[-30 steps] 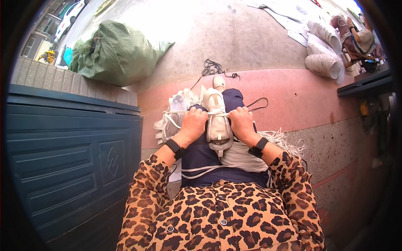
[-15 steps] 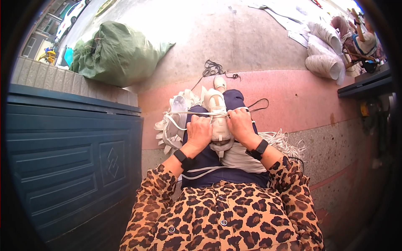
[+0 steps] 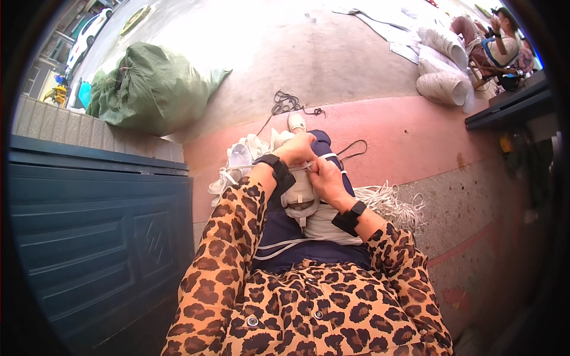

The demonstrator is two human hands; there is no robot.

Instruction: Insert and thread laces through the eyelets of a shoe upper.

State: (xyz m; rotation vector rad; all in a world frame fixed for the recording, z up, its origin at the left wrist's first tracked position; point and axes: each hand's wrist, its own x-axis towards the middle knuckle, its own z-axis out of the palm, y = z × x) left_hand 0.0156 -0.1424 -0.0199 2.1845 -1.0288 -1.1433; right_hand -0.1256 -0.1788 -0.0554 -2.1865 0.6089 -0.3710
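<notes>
A pale beige shoe [image 3: 298, 194] rests on my lap between my thighs, its heel toward me. My left hand [image 3: 298, 149] reaches across the front of the shoe, its fingers closed around the white shoelace, partly hidden. Just beside it, my right hand [image 3: 325, 180] is closed, pinching the lace between thumb and fingers. The front of the shoe is covered by my hands. Under the shoe, a thick bundle of white laces [image 3: 326, 224] lies across my lap, with its loose ends [image 3: 395, 204] spilling out to the right.
More pale shoes [image 3: 237, 157] are piled by my left leg. Black cords [image 3: 286, 102] lie on the floor ahead. A green sack [image 3: 151, 86] stands at the far left, above a blue panelled door [image 3: 95, 237]. White bundles [image 3: 442, 83] and a seated person [image 3: 502, 47] are at the far right.
My left hand has moved forward and right, across the shoe toward my right hand. The two hands were apart on either side, drawing the lace; now they meet. The view has shifted slightly.
</notes>
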